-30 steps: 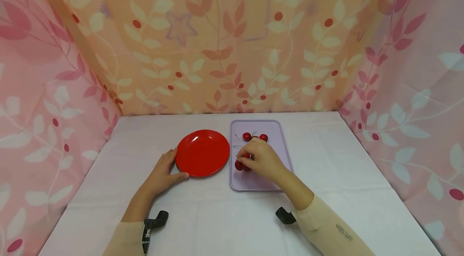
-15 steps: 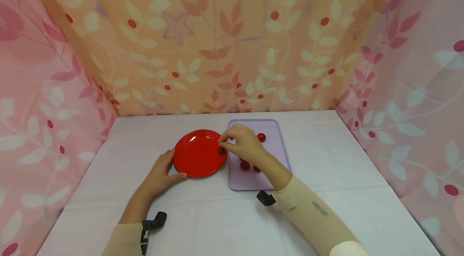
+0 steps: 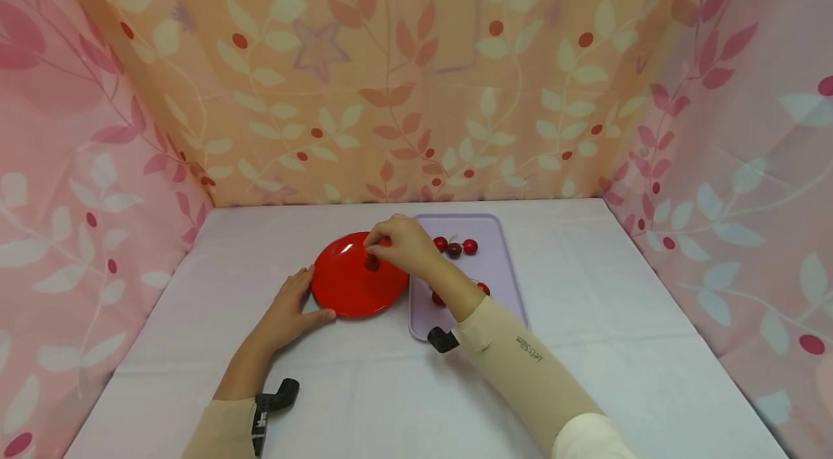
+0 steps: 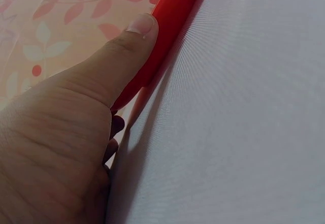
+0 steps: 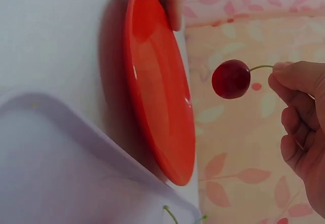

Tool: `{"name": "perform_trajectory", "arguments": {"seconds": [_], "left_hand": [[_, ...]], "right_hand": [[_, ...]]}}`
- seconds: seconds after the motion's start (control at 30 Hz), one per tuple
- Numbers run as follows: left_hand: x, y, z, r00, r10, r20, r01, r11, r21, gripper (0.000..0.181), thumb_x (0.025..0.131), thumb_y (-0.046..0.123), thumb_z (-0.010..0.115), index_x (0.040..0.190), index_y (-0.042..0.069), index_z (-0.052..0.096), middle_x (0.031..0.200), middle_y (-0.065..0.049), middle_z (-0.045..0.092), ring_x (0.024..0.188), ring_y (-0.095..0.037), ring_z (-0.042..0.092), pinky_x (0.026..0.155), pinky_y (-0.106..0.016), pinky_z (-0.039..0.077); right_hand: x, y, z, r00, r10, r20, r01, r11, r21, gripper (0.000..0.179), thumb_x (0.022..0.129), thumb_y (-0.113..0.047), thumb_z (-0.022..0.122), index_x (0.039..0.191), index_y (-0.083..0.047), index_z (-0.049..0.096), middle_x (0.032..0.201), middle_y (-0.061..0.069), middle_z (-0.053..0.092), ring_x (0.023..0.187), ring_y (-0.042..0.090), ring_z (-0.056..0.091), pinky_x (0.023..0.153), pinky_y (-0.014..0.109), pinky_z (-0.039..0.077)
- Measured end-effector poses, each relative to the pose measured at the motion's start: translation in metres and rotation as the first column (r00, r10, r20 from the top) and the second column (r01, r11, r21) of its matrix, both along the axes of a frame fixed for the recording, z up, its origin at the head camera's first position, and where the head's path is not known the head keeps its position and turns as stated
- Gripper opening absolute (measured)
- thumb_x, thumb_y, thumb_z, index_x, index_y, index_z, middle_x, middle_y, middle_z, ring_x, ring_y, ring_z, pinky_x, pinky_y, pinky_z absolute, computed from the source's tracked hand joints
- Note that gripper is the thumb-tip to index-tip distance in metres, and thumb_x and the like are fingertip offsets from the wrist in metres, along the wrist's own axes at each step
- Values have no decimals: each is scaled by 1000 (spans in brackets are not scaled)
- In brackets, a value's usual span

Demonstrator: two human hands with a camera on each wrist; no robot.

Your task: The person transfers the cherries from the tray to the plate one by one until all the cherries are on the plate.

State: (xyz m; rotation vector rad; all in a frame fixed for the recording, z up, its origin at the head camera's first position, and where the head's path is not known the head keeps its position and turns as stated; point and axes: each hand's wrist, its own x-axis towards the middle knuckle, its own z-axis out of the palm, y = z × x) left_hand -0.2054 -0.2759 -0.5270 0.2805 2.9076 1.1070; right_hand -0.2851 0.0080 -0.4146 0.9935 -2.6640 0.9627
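A glossy red plate (image 3: 351, 289) lies left of a lilac tray (image 3: 510, 278) on the white-covered table. My left hand (image 3: 286, 314) rests against the plate's left side, thumb on the near rim and fingers extended along the edge. The thumb (image 4: 127, 51) touches the red rim in the left wrist view. Above the plate, my right hand (image 3: 405, 246) pinches a dark red cherry (image 5: 231, 79) by its thin green stem (image 5: 261, 67). That cherry hangs clear of the plate (image 5: 160, 92) in the right wrist view.
Several cherries stay on the tray: a group toward the back, with one cherry (image 3: 470, 247) at its right, and others nearer, such as a cherry (image 3: 483, 289) partly behind my right forearm. Patterned cloth (image 3: 403, 83) stands behind and at both sides of the table.
My right hand has moved left from the tray to above the plate, carrying a cherry by its stem. My left hand has stayed at the plate's edge.
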Motion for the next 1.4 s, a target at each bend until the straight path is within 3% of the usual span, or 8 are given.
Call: {"name": "perform_trajectory", "arguments": {"seconds": [0.23,0.43,0.7,0.87,1.13,1.4], "left_hand": [[0,0,1,1000,-9,12,8,1000,3,116,78,65,79,166,18,19,169,-15,25,155,-44,15,115,-73,26],[0,-2,0,1000,-8,6,8,1000,5,115,79,63,79,165,16,20,169,-16,24,155,-44,14,117,-73,22],[0,-4,0,1000,-11,-4,11,1000,6,112,79,64,79,165,25,20,169,-12,26,156,-42,15,116,-73,26],[-1,-2,0,1000,-13,3,13,1000,8,111,79,65,78,165,28,19,169,-11,27,156,-41,16,115,-73,27],[-2,-2,-1,1000,-19,-6,19,1000,7,111,78,66,78,165,30,20,168,-8,28,156,-38,17,116,-71,28],[-2,-3,0,1000,-19,-10,19,1000,8,110,78,65,79,165,29,21,168,-9,29,156,-40,16,117,-72,26]], "right_hand": [[-11,-17,-14,994,-7,111,9,1000,-21,5,92,-26,79,96,-24,80,81,-17,71,86,11,54,73,23,49],[-17,-31,-25,987,7,160,0,999,-44,5,94,-26,77,96,-23,79,77,-21,70,90,8,57,84,25,49],[-17,-42,-36,978,1,211,10,999,-51,8,92,-23,79,98,-18,80,78,-20,70,88,6,62,90,25,53],[-16,-43,-39,971,-6,237,17,999,-43,6,92,-24,79,96,-20,78,76,-19,70,86,6,63,86,24,54],[-18,-41,-38,980,-43,192,45,999,-7,9,93,-24,78,102,-22,78,87,-16,72,90,9,61,88,25,55],[-17,-28,-25,990,-64,128,64,998,1,11,93,-26,77,104,-25,78,96,-12,73,92,11,59,83,23,55]]}}
